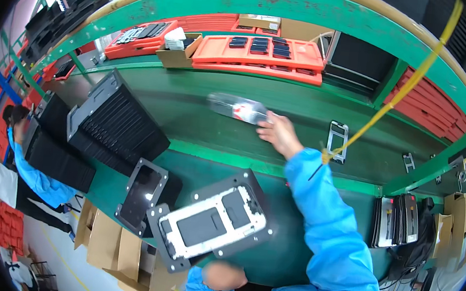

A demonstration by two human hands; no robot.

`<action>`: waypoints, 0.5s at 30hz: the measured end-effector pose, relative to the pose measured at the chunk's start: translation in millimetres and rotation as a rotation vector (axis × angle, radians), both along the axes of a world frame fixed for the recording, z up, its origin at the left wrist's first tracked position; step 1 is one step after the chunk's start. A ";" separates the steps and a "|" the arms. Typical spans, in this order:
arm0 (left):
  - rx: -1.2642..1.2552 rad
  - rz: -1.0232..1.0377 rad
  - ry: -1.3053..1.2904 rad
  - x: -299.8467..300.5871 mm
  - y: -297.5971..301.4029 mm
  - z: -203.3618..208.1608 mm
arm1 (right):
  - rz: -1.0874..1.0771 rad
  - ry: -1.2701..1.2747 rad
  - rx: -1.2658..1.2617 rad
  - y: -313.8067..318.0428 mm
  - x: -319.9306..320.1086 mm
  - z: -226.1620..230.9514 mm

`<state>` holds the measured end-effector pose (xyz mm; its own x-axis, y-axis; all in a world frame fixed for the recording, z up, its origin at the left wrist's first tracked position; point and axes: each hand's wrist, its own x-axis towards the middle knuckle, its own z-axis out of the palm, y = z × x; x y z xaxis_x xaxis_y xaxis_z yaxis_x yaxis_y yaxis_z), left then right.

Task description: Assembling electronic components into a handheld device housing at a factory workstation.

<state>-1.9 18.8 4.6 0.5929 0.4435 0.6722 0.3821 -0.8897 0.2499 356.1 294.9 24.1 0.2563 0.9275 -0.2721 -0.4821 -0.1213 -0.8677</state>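
My right hand (281,134) reaches out over the green belt, its fingers closed on the near end of a clear oblong plastic piece (227,105) with a red patch. Motion blurs this piece, so its exact kind is unclear. My left hand (224,275) is low in the picture, beside the near edge of a black fixture (257,188); blur hides its fingers. A white-edged phone frame (198,227) lies in that fixture. To its left stands a smaller black fixture with a dark glossy panel (145,187). Another phone frame (337,141) rests on the belt, right of my right hand.
Stacked black trays (117,123) stand at the left. A yellow cord (397,99) hangs down at the right, across my sleeve. Red trays (202,53) with dark parts fill the shelf behind the belt (180,107). Another person (44,183) works at far left.
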 end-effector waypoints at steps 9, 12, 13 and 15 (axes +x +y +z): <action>-0.106 -0.066 -0.044 -5.6 6.4 -18.7 | 0.200 -0.552 0.032 -22.7 6.3 35.0; -0.106 -0.066 -0.051 -10.3 -7.0 -20.2 | 0.104 -1.223 0.140 -73.3 71.1 40.9; -0.081 -0.031 0.001 -14.8 -9.6 -17.3 | -0.009 -1.539 0.159 -89.8 95.7 43.3; -0.049 0.000 0.045 -14.4 -10.2 -16.2 | -0.127 -1.863 0.172 -109.2 129.3 40.0</action>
